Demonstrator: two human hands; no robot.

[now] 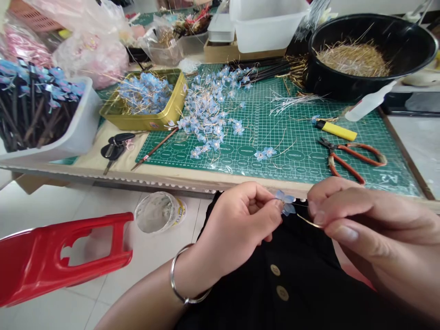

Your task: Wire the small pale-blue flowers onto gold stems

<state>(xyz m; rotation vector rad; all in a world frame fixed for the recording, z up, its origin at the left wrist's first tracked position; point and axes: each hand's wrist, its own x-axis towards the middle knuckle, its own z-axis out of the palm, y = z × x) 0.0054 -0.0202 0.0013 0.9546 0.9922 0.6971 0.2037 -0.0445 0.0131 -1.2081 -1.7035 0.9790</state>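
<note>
A small blue artificial flower [285, 202] is pinched between the thumb and forefinger of my left hand [245, 215], over my lap and just in front of the table edge. Thin gold wire [309, 222] runs from the flower to my right hand [364, 224], whose thumb and fingers are closed on it. Part of the wire is hidden by my fingers. On the green cutting mat [295, 137] beyond lie a small wired flower sprig [265, 153] and a big heap of blue flowers on gold wires [209, 105].
Orange-handled pliers [354, 158] and a yellow lighter [336, 130] lie on the mat's right, near a black basin [343, 87] of wires. Leftward are a gold tin [147, 120], black-handled scissors [115, 147], a stick [154, 150] and a white tub [84, 119]. A red stool [34, 261] stands below.
</note>
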